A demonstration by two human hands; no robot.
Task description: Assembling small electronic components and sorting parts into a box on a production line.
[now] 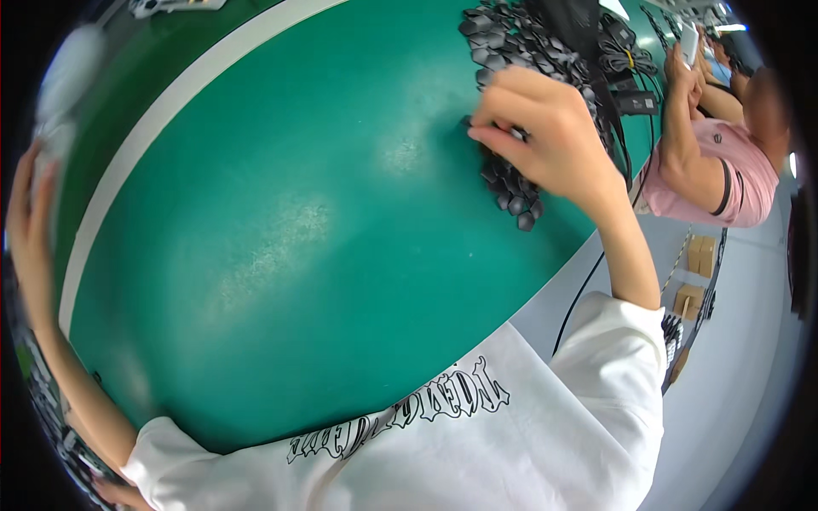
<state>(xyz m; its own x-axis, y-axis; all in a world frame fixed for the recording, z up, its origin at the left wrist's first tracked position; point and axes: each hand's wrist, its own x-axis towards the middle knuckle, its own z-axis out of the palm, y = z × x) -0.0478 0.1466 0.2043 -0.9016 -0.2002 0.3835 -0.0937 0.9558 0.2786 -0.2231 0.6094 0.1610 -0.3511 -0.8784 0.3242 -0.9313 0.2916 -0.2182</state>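
At the far left my left hand point(32, 226) reaches past the table's pale edge strip, its fingers round a whitish object point(61, 145) smeared by motion. I cannot tell its kind. On the right, my right hand point(545, 128) is over a pile of small black angular pieces point(511, 192), thumb and fingers brought together in a pinch. A dark bit shows by the fingertips, but what they hold is too small and blurred to name. The hand covers the middle of the pile, which continues beyond it toward the far edge.
A green tabletop point(341, 213) lies before me, with a pale strip point(128, 162) along its left. Behind the pile are a coiled black cable point(626, 60) and a black adapter point(636, 103). A person in pink point(711, 170) sits at right, near cardboard boxes point(701, 255).
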